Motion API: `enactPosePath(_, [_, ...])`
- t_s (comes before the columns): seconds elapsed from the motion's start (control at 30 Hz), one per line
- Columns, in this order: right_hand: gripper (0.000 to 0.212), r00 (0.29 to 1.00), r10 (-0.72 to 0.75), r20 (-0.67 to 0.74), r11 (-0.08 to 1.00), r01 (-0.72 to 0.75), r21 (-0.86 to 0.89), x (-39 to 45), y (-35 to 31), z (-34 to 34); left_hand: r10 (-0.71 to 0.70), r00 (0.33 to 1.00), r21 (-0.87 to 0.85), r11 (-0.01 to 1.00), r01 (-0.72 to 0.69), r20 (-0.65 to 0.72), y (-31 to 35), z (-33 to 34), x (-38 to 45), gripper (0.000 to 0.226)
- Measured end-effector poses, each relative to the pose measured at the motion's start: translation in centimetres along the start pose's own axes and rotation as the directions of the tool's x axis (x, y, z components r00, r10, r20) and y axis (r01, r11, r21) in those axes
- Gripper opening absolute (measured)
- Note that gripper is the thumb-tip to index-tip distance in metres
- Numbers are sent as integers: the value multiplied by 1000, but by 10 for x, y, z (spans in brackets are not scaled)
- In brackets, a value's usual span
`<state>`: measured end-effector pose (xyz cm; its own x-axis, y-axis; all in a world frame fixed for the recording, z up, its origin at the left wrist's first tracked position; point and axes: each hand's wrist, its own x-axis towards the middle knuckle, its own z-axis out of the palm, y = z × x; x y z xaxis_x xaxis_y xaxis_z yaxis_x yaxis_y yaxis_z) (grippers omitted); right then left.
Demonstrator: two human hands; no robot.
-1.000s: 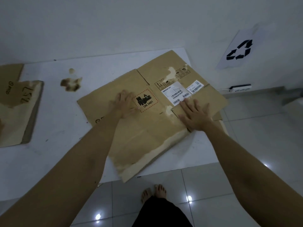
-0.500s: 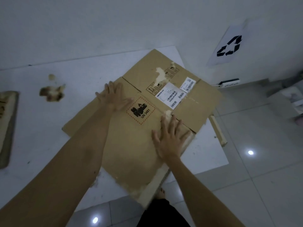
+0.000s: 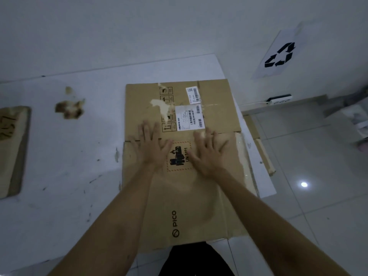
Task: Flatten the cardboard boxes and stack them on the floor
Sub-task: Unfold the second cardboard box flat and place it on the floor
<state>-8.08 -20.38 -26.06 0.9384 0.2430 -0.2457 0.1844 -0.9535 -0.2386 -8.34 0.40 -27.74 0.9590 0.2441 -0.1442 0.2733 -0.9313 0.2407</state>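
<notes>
A flattened brown cardboard box [image 3: 199, 206] with white shipping labels and a black battery warning mark lies on the white table [image 3: 69, 166], its near edge hanging over the table's front. My left hand [image 3: 153, 145] rests flat on it, fingers spread, just left of the warning mark. My right hand [image 3: 209, 150] presses flat on the box to the right of the mark. A second flat piece of cardboard [image 3: 12, 150] lies at the table's left edge, partly cut off by the frame.
Torn brown paper scraps [image 3: 69, 109] stick to the table left of the box. More cardboard [image 3: 262, 154] sits on the tiled floor beside the table's right edge. A recycling sign [image 3: 278, 54] hangs on the wall; a power strip [image 3: 279, 99] lies at the wall's base.
The box has turned from a diagonal lie to square with the table and slid toward me. Both hands now lie side by side near the warning mark.
</notes>
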Motion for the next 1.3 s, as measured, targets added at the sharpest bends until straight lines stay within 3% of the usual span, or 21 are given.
enactPosePath(0.13, [71, 992, 22, -121, 996, -32, -84, -9, -24, 20, -3, 999, 49, 999, 5, -34, 6, 6, -8, 83])
enactPosePath(0.37, [61, 995, -8, -96, 999, 5, -32, 0, -4, 12, -36, 999, 11, 999, 36, -33, -5, -2, -10, 88])
enactPosePath(0.47, [64, 974, 197, -113, 980, -196, 23, 3, 39, 0, -224, 971, -76, 973, 218, -83, -30, -9, -22, 99])
enactPosePath(0.53, [68, 964, 247, -100, 968, -249, -7, -1, 60, -6, -301, 951, -100, 951, 294, -66, -39, -13, -29, 104])
enactPosePath(0.73, [70, 964, 250, -86, 968, -252, -15, -16, 74, -7, -265, 963, -162, 954, 253, -53, -13, -9, -37, 95])
enactPosePath(0.93, [74, 898, 429, -100, 900, -416, 128, -14, 110, -25, -312, 949, -280, 915, 291, -35, 27, -16, -38, 94])
enactPosePath(1.07, [75, 907, 404, -122, 909, -383, 166, 4, 131, -37, -406, 914, -353, 855, 379, 0, 34, -25, -27, 95])
enactPosePath(1.2, [92, 943, 309, -124, 942, -286, 177, 31, 172, -32, -426, 904, -431, 823, 370, -35, 46, -27, -26, 78])
enactPosePath(1.3, [93, 954, 278, -112, 949, -255, 187, 37, 192, -48, -467, 883, -448, 799, 401, -42, 74, -27, -28, 70])
